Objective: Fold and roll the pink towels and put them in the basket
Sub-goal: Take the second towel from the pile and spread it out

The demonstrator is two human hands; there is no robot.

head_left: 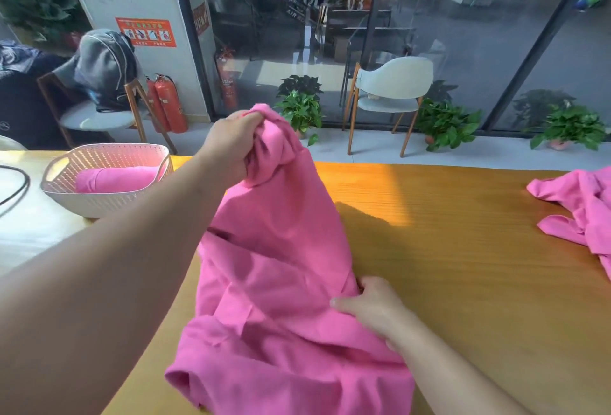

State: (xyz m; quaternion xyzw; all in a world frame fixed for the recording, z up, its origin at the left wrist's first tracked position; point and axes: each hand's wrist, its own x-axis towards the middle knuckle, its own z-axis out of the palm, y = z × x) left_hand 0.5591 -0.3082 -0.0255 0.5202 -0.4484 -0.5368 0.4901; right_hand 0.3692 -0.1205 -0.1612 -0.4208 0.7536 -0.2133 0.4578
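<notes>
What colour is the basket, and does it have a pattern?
White basket with a perforated lattice pattern on its walls, seen in the head view.

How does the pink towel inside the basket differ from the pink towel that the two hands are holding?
The towel in the basket is rolled into a tight cylinder; the held towel is unrolled and crumpled. The rolled one lies untouched in the white basket; the other is partly lifted off the table, gripped by the left hand and right hand. Both are the same pink.

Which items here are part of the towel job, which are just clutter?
Job: held pink towel, rolled towel in basket, crumpled towel, left hand, right hand.
Clutter: black cable, chairs, fire extinguishers, potted plants.
</notes>
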